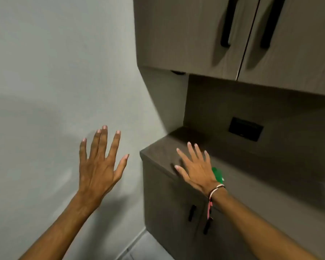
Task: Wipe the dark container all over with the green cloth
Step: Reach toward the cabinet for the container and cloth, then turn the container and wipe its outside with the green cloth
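Hovering hands (99, 164) (196, 168) (both spread) near counter edge (154, 162)

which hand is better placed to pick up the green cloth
Right. The right hand is spread open over the counter, with the green cloth peeking out just beside it. The left hand is open too, off by the wall.

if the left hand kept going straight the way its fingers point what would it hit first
Most likely the plain pale wall: the open left hand points up and forward at it, nothing shows between them. Depth is hard to judge.
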Available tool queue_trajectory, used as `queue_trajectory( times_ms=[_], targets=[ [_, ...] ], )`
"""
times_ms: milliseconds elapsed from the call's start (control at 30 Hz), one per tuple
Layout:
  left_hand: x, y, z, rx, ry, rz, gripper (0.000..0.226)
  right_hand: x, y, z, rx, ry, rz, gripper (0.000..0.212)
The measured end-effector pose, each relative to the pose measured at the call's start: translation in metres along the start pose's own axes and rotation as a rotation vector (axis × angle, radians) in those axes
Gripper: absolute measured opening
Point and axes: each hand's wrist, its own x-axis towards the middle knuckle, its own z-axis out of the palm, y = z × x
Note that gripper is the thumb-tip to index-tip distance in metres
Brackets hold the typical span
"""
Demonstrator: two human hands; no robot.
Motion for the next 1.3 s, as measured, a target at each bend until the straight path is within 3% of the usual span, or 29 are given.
queue_trajectory(
  times_ms=[67, 133, 367, 433, 533, 600, 700, 800, 867, 967, 1067, 1167, 1300],
  targets=[
    [-0.008, 0.009, 0.029, -0.008, -0.074, -0.019, 0.086, 0.001, 0.035, 0.032, 0.021, -0.192, 0.123, 0.067],
    [-0.025, 0.015, 0.058, -0.006, -0.181, -0.038, 0.089, 0.000, 0.071, 0.066, 0.047, -0.284, 0.240, 0.067],
    [-0.077, 0.005, 0.121, 0.046, -0.321, -0.063, 0.070, 0.022, 0.084, 0.093, 0.009, -0.080, 0.251, 0.047],
    [-0.094, 0.008, 0.143, 0.046, -0.322, -0.047, 0.065, 0.023, 0.062, 0.087, 0.073, -0.051, 0.214, 0.044],
    [-0.128, 0.016, 0.186, 0.006, -0.364, -0.025, 0.063, -0.005, -0.003, 0.099, 0.156, 0.052, 0.004, 0.042],
    [-0.161, 0.021, 0.233, -0.018, -0.423, -0.015, 0.064, -0.049, -0.059, 0.144, 0.257, 0.161, -0.151, 0.041],
    [-0.237, 0.029, 0.323, -0.043, -0.614, 0.002, 0.072, -0.136, -0.123, 0.257, 0.418, -0.009, -0.205, 0.040],
    [-0.320, 0.044, 0.421, -0.116, -0.784, 0.054, 0.076, -0.216, -0.120, 0.407, 0.563, -0.281, 0.050, 0.039],
    [-0.356, 0.057, 0.475, -0.196, -0.841, 0.095, 0.070, -0.263, -0.099, 0.491, 0.746, -0.392, 0.316, 0.036],
    [-0.393, 0.082, 0.567, -0.276, -0.940, 0.184, 0.063, -0.317, -0.068, 0.586, 1.172, -0.412, 0.905, 0.034],
    [-0.410, 0.098, 0.633, -0.265, -0.971, 0.243, 0.061, -0.341, -0.046, 0.647, 1.212, -0.361, 1.297, 0.046],
    [-0.423, 0.100, 0.649, -0.231, -0.969, 0.276, 0.064, -0.351, -0.047, 0.681, 1.258, -0.422, 1.516, 0.045],
    [-0.450, 0.058, 0.607, -0.299, -0.790, 0.056, 0.054, -0.331, -0.089, 0.677, 1.452, -0.358, 1.552, 0.038]
  ],
)
